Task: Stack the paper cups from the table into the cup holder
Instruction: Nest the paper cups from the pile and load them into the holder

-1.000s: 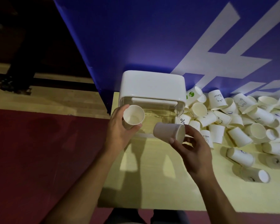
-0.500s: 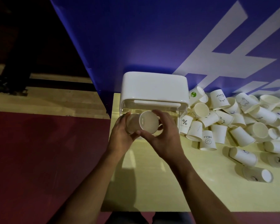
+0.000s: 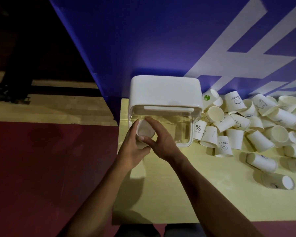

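Paper cup [image 3: 144,131] is held in front of the left front corner of the cup holder [image 3: 164,90], with its mouth turned toward the camera. Both hands are together and clamped on it. The left hand [image 3: 131,151] wraps the cup from the left side. The right hand [image 3: 161,142] pinches it, with the forefinger over the upper rim and the thumb under the lower rim. Whether a second cup sits nested inside cannot be told.

The cup holder has a white lid and a clear body and stands at the back left of the desk [image 3: 178,194]. Just beside its right wall lies a heap of loose cups [image 3: 263,127], mostly tipped on their sides, touching and overlapping. One cup [image 3: 198,128] bears a percent sign and another [image 3: 223,145] the word HELLO. Two more cups lie apart nearer the front right. A blue panel [image 3: 143,40] with white lettering stands behind the desk. Red floor [image 3: 41,168] lies to the left.
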`<action>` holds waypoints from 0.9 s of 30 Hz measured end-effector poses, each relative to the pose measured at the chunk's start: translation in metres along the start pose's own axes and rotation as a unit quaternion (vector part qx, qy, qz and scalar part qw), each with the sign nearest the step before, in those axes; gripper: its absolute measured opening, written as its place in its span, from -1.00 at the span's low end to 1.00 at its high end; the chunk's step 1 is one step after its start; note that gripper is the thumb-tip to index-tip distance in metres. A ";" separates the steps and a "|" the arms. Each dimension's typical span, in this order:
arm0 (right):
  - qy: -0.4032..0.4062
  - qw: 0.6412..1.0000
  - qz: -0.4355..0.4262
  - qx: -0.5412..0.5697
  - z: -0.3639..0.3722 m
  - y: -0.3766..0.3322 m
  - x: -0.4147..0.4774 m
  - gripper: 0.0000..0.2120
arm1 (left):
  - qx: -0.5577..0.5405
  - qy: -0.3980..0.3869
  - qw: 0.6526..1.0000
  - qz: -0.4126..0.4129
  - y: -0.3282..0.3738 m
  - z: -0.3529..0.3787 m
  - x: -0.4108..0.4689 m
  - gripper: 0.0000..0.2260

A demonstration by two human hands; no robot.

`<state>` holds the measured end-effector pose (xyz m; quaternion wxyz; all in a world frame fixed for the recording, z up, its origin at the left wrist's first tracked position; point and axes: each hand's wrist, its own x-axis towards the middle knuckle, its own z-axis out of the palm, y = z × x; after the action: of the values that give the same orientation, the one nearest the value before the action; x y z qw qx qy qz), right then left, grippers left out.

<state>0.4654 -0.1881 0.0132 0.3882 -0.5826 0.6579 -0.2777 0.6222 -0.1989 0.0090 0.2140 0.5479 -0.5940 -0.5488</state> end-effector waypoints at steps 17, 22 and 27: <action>0.136 0.970 0.173 0.107 -0.068 0.079 -0.106 -0.78 | 0.142 0.048 0.972 0.182 0.064 0.099 -0.035 -0.65; 0.175 0.943 0.257 0.123 -0.128 0.139 -0.177 -0.86 | 0.203 -0.084 0.975 0.016 0.091 0.224 -0.012 -0.55; 0.220 0.915 0.303 0.151 -0.181 0.189 -0.242 -0.81 | -0.038 0.012 0.955 -0.294 0.079 0.342 0.020 -0.15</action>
<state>0.2153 0.0653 0.0027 0.3824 -0.2141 0.8220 -0.3637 0.2908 -0.0894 -0.0326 0.0710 0.6967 -0.3825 -0.6027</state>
